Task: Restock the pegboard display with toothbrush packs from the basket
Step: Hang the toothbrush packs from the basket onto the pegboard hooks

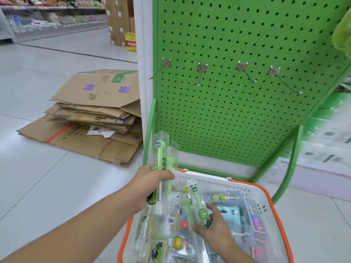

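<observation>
A green pegboard (228, 114) stands ahead with several bare metal hooks (248, 76) in a row. Below it sits a white basket with an orange rim (273, 202), full of clear toothbrush packs (180, 242). My left hand (150, 183) grips a bunch of clear packs with green toothbrushes (161, 154), held upright above the basket's left corner. My right hand (214, 228) is inside the basket and pinches another clear pack with a green toothbrush (197, 200) between thumb and fingers.
A pile of flattened cardboard boxes (91, 114) lies on the tiled floor to the left of the white display post (142, 73). Stacked cartons (119, 19) stand further back. Stocked shelves run along the far left and on the right.
</observation>
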